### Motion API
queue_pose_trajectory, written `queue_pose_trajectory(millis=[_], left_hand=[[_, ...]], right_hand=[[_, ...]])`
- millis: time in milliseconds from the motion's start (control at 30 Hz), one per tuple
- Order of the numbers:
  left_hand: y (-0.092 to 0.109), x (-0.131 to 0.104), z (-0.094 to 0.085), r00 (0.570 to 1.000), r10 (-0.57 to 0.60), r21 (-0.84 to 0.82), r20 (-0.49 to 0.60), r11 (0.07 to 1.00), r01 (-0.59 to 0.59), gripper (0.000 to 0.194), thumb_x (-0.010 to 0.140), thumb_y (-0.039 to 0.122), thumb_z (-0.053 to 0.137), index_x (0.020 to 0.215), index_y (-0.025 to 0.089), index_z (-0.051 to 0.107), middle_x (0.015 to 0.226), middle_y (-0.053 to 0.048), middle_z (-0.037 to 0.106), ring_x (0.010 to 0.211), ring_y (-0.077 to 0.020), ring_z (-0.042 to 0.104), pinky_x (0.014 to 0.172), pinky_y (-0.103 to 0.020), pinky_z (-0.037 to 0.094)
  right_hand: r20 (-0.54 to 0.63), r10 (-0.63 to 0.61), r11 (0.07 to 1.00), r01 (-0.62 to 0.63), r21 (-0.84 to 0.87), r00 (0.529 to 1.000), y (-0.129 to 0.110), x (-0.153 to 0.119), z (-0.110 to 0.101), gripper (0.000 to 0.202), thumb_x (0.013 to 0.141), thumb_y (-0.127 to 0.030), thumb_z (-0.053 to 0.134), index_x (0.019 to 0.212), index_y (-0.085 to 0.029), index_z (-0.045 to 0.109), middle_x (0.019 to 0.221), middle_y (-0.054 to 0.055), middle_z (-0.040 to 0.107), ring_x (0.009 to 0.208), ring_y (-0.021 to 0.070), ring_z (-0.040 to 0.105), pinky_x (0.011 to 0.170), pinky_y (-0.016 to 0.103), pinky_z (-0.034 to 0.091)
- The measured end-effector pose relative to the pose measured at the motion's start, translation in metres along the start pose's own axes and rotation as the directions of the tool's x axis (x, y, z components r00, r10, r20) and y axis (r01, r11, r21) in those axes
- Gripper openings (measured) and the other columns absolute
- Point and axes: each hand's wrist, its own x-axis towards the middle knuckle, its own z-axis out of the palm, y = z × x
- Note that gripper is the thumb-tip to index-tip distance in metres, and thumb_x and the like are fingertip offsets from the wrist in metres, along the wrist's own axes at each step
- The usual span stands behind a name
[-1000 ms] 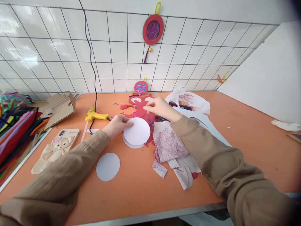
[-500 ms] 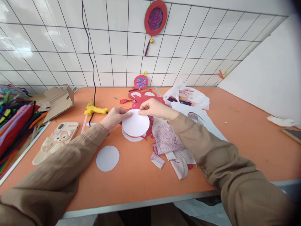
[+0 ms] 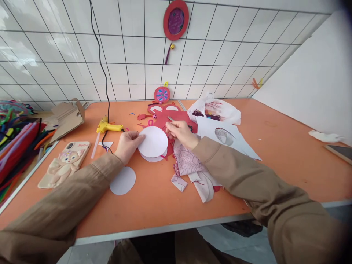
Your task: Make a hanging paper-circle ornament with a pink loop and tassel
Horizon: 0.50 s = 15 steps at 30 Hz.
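Observation:
My left hand (image 3: 128,145) pinches the left edge of a white paper circle (image 3: 154,142), held just above another pale disc (image 3: 154,159). To the right of the circle, my right hand (image 3: 181,132) is closed around a thin grey pointed tool (image 3: 170,118), mostly hidden by the fingers; I cannot tell exactly what it is. Beneath and behind both hands lies red sheet material (image 3: 176,116). A third white circle (image 3: 123,180) rests on the orange table (image 3: 132,216) below my left wrist. Pink patterned fabric (image 3: 188,161) lies under my right forearm.
A yellow glue gun (image 3: 109,126) with a black cord and a phone (image 3: 66,163) are on the left. Cardboard (image 3: 68,119) and colourful pipe cleaners (image 3: 19,154) lie farther left. A plastic bag (image 3: 228,111) and cut white paper (image 3: 242,141) are at the right.
My right hand has let go of the paper circle, moved off it to the right, and now holds a thin tool. My left hand keeps the circle. The view has shifted slightly.

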Motion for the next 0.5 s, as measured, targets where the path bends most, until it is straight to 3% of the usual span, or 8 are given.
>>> queue_pose_trajectory(millis=[100, 233, 367, 500], left_hand=[[-0.007, -0.004, 0.006, 0.997, 0.06, 0.096, 0.043, 0.993, -0.063, 0.032, 0.067, 0.046, 0.067, 0.058, 0.017, 0.055, 0.053, 0.003, 0.048, 0.05, -0.0101, 0.042, 0.047, -0.024, 0.032], [-0.009, -0.007, 0.006, 0.995, 0.06, 0.14, 0.084, 0.988, -0.071, 0.032, 0.069, 0.046, 0.066, 0.058, 0.018, 0.054, 0.051, 0.003, 0.046, 0.048, -0.0106, 0.041, 0.046, -0.024, 0.032], [-0.01, -0.007, 0.005, 0.996, 0.064, 0.106, 0.066, 0.992, -0.071, 0.03, 0.07, 0.046, 0.068, 0.062, 0.018, 0.059, 0.055, 0.001, 0.055, 0.051, -0.0126, 0.047, 0.048, -0.025, 0.035], [-0.005, -0.008, 0.0, 0.994, 0.103, 0.077, 0.03, 0.992, -0.105, 0.031, 0.074, 0.045, 0.067, 0.06, 0.018, 0.06, 0.051, 0.001, 0.054, 0.048, -0.0118, 0.046, 0.046, -0.024, 0.034]], right_hand=[[-0.001, -0.049, 0.998, 0.049, -0.039, 0.999, 0.011, -0.008, 0.013, 0.049, 0.079, -0.062, 0.056, 0.057, -0.019, 0.048, 0.048, -0.004, 0.04, 0.05, 0.0101, 0.04, 0.05, 0.026, 0.03], [0.08, -0.159, 0.984, 0.164, -0.064, 0.984, 0.008, -0.018, 0.018, 0.055, 0.084, -0.061, 0.051, 0.055, -0.02, 0.029, 0.055, -0.004, 0.028, 0.054, 0.0095, 0.028, 0.052, 0.028, 0.023], [0.199, -0.177, 0.982, 0.186, -0.026, 0.964, 0.003, -0.023, 0.016, 0.053, 0.088, -0.062, 0.042, 0.056, -0.021, 0.032, 0.054, -0.003, 0.032, 0.054, 0.0111, 0.032, 0.054, 0.029, 0.028], [0.156, -0.19, 0.979, 0.198, -0.038, 0.969, 0.0, -0.024, 0.015, 0.054, 0.08, -0.058, 0.055, 0.054, -0.02, 0.027, 0.057, -0.004, 0.024, 0.056, 0.0097, 0.026, 0.054, 0.028, 0.024]])
